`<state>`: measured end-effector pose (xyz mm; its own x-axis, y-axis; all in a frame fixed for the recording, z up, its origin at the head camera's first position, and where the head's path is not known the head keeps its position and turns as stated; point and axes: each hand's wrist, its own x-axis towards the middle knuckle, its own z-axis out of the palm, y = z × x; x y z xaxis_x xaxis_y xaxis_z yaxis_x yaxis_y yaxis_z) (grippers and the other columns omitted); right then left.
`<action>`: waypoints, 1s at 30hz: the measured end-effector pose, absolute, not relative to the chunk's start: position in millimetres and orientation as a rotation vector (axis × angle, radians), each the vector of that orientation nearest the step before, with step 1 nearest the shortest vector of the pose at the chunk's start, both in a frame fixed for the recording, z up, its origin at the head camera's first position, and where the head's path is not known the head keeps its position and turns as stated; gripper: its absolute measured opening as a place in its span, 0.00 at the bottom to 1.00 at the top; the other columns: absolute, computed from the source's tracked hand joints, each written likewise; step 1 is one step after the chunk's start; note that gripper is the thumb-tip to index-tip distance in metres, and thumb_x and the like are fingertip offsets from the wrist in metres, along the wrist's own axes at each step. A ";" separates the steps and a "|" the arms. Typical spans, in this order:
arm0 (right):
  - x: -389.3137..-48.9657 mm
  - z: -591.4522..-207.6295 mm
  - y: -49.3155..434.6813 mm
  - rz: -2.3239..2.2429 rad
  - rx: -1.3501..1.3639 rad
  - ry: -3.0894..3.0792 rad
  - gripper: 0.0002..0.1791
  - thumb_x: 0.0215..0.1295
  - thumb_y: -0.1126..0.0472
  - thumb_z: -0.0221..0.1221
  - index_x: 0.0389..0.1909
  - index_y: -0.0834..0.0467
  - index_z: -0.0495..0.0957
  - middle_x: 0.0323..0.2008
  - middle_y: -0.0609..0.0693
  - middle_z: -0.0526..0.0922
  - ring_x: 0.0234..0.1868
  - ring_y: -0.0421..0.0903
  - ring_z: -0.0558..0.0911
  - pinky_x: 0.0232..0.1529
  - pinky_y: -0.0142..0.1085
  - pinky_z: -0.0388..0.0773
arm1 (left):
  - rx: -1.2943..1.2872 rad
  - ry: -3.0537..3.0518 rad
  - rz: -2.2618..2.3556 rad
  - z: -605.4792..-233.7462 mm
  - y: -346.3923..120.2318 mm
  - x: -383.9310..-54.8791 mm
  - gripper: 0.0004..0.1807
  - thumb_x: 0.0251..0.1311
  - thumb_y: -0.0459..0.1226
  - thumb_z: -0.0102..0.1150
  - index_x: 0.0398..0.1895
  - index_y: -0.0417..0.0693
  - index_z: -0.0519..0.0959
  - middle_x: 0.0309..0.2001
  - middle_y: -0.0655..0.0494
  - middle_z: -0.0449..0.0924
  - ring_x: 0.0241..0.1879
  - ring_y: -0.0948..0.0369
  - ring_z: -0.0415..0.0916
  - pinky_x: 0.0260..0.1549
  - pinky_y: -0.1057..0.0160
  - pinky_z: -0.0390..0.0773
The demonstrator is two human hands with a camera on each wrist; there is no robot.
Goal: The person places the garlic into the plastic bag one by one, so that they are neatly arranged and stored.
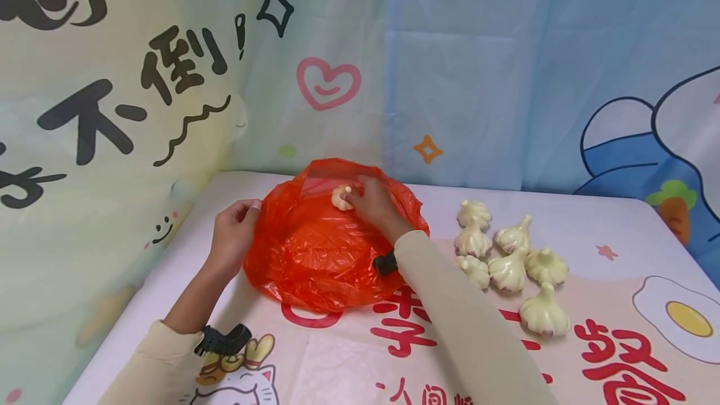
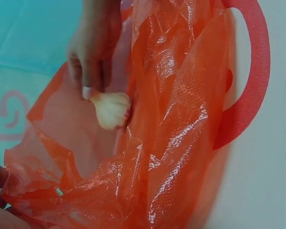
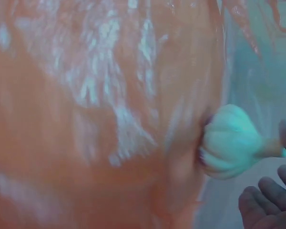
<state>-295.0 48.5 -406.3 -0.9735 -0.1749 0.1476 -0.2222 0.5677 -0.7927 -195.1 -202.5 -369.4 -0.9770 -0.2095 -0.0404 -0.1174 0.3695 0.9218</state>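
The garlic bulb [image 1: 341,197] shows on my head feed above a white-topped table [image 1: 590,217] whose cover is printed with a cat [image 1: 239,389] toward the front edge and a fried egg [image 1: 675,317] by the right edge. A pale cartoon backdrop [image 1: 461,99] hangs beyond the back and left edges.

I see the bulb inside the mouth of a red plastic bag [image 1: 320,249], just below the right hand [image 1: 371,199], whose thumb and finger pinch it by the stem, with no wide gap between them. I cannot tell whether the bulb touches the film.

The left hand [image 1: 233,230] has thumb and fingers closed together on the bag's left rim. The bag sits near the back edge, left of the middle. Between it and the right edge I count seven other bulbs [image 1: 507,270] in a loose cluster. In my way, the right sleeve [image 1: 467,317] crosses the table beside them, and its black wrist strap [image 1: 386,263] covers part of the bag
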 end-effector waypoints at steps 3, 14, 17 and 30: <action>-292.7 -394.4 51.6 1.330 0.425 -2.724 0.28 0.65 0.55 0.63 0.63 0.61 0.72 0.57 0.54 0.78 0.57 0.52 0.75 0.58 0.45 0.72 | 0.303 -2.515 -1.698 -369.0 -203.0 -196.7 0.22 0.74 0.48 0.44 0.59 0.43 0.75 0.52 0.46 0.75 0.47 0.52 0.71 0.46 0.67 0.77; -249.3 -352.2 98.2 1.321 0.701 -2.716 0.23 0.64 0.47 0.63 0.57 0.51 0.79 0.53 0.47 0.80 0.54 0.50 0.76 0.53 0.45 0.76 | 0.301 -2.475 -1.716 -367.8 -210.4 -193.5 0.23 0.74 0.47 0.43 0.57 0.39 0.75 0.50 0.45 0.73 0.45 0.54 0.68 0.41 0.74 0.75; -233.8 -348.7 118.2 1.344 0.720 -2.700 0.20 0.65 0.51 0.63 0.56 0.51 0.80 0.50 0.47 0.81 0.49 0.48 0.79 0.46 0.42 0.80 | 0.316 -2.477 -1.729 -368.9 -212.4 -193.1 0.23 0.74 0.47 0.43 0.58 0.40 0.74 0.51 0.45 0.73 0.46 0.55 0.68 0.40 0.74 0.76; -170.9 -328.2 192.3 1.205 0.782 -2.670 0.15 0.67 0.62 0.61 0.54 0.55 0.82 0.49 0.51 0.83 0.52 0.50 0.81 0.45 0.43 0.80 | 0.279 -2.460 -1.638 -363.4 -203.9 -198.4 0.23 0.75 0.47 0.43 0.57 0.39 0.76 0.49 0.44 0.74 0.44 0.55 0.69 0.40 0.72 0.74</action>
<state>-170.9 192.3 -328.2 -0.8614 -0.4090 0.3012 -0.4964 0.5526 -0.6695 -198.4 -203.9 -363.4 -0.9675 -0.2498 0.0396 -0.0599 0.3783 0.9237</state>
